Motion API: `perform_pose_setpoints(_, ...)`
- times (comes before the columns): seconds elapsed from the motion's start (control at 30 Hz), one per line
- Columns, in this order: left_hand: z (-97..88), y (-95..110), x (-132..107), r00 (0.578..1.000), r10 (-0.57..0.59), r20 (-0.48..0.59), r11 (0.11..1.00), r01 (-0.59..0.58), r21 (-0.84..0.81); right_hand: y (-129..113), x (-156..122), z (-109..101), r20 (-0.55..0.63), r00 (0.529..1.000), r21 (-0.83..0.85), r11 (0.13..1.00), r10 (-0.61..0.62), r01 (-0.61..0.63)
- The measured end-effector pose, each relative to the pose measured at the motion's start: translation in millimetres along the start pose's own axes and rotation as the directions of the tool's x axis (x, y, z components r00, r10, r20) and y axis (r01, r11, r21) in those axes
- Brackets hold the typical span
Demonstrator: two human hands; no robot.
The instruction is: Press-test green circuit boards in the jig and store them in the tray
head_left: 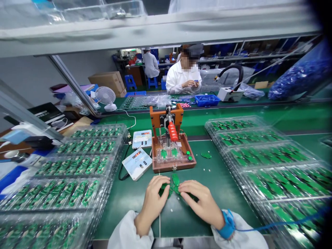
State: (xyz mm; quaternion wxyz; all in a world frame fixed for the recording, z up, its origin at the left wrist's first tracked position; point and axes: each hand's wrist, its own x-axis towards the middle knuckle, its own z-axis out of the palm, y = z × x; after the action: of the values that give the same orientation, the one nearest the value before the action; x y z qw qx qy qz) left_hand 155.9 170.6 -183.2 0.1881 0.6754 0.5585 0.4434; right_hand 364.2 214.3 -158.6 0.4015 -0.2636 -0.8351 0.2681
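- Left hand (153,197) and right hand (201,203) were both curled, fingertips pinched on the green boards (175,182) lying on the mat (223,186) just in front of the test fixture (173,162).
- Red digits on both meter boxes (137,163) were too blurred to read.
- Blue wrist strap (228,224) sat on the right wrist.
- Tray stacks (77,166) flanked both sides, leaving only a narrow bare strip of mat.

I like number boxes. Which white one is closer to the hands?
The tilted white meter box, ahead of the left hand; the other white meter box sits farther back.
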Motion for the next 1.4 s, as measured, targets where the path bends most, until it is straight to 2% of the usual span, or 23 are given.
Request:
perform_pose_setpoints(0.1,0.5,-4,-4,0.988,-0.07,-0.141,0.997,0.067,-0.026,-10,37,-14,-0.167,0.984,-0.023,0.998,-0.059,0.056)
perform_pose_setpoints(0.17,1.6,-9,-9,0.973,-0.072,-0.217,0.997,0.073,-0.001,-16,66,-23,-0.323,0.942,-0.068,0.995,-0.091,0.073)
perform_pose_setpoints(0.23,2.2,-13,-13,0.961,-0.046,-0.273,0.998,0.056,0.029,-21,96,-28,-0.418,0.897,-0.107,0.989,-0.142,0.107)
perform_pose_setpoints(0.3,1.7,-15,-14,0.952,-0.024,-0.304,0.998,0.04,0.047,-22,121,-30,-0.419,0.88,-0.145,0.973,-0.224,0.178)
perform_pose_setpoints(0.4,-0.8,-13,-12,0.956,-0.028,-0.292,0.997,0.046,0.054,-19,146,-26,-0.343,0.878,-0.182,0.941,-0.333,0.286)
perform_pose_setpoints(0.5,-3.0,-8,-8,0.961,-0.025,-0.276,0.998,0.041,0.053,-11,155,-20,-0.335,0.867,-0.198,0.927,-0.369,0.318)
perform_pose_setpoints(0.57,-3.2,-6,-8,0.964,-0.007,-0.266,0.999,0.02,0.048,-9,156,-19,-0.359,0.843,-0.231,0.913,-0.4,0.335)
perform_pose_setpoints(0.67,-2.2,-5,-9,0.973,0.018,-0.23,0.999,-0.008,0.043,-19,161,-28,-0.382,0.802,-0.305,0.882,-0.46,0.361)
perform_pose_setpoints(0.73,-1.6,-5,-10,0.978,0.033,-0.204,0.999,-0.025,0.042,-33,176,-41,-0.432,0.784,-0.314,0.889,-0.446,0.333)
perform_pose_setpoints(0.8,-1.6,-6,-10,0.979,0.05,-0.197,0.998,-0.041,0.046,-46,204,-57,-0.486,0.786,-0.261,0.922,-0.382,0.287)
perform_pose_setpoints(0.87,-1.8,-8,-9,0.978,0.063,-0.201,0.997,-0.053,0.055,-48,244,-70,-0.475,0.825,-0.161,0.952,-0.305,0.259)
perform_pose_setpoints(0.97,-1.5,-11,-9,0.975,0.067,-0.214,0.996,-0.055,0.065,-29,302,-85,-0.371,0.895,-0.073,0.969,-0.247,0.237)
perform_pose_setpoints(1.03,-1.2,-13,-11,0.972,0.066,-0.224,0.996,-0.051,0.07,-10,320,-90,-0.287,0.94,-0.089,0.982,-0.185,0.166)
perform_pose_setpoints(1.07,-1.4,-14,-12,0.97,0.066,-0.234,0.996,-0.05,0.074,-1,319,-91,-0.27,0.95,-0.114,0.985,-0.158,0.132)
perform_pose_setpoints(1.13,-3.5,-13,-12,0.961,0.059,-0.271,0.996,-0.04,0.074,15,299,-90,-0.301,0.945,-0.162,0.983,-0.131,0.085)
perform_pose_setpoints(1.2,-9.2,-10,-8,0.947,0.043,-0.319,0.998,-0.023,0.066,29,260,-85,-0.406,0.908,-0.168,0.985,-0.106,0.04)
perform_pose_setpoints(1.27,-17.8,-7,4,0.939,0.032,-0.343,0.996,-0.001,0.092,42,213,-73,-0.511,0.86,-0.103,0.992,0.01,-0.073)
perform_pose_setpoints(1.3,-22.5,-7,14,0.942,0.039,-0.334,0.991,0.006,0.131,48,190,-65,-0.488,0.869,-0.099,0.984,0.082,-0.148)
perform_pose_setpoints(1.33,-26.9,-7,26,0.949,0.055,-0.311,0.982,0.005,0.188,53,169,-55,-0.418,0.898,-0.124,0.971,0.137,-0.206)
perform_pose_setpoints(1.4,-32.6,-10,52,0.965,0.099,-0.243,0.947,-0.017,0.32,60,136,-34,-0.319,0.934,-0.163,0.962,0.16,-0.221)
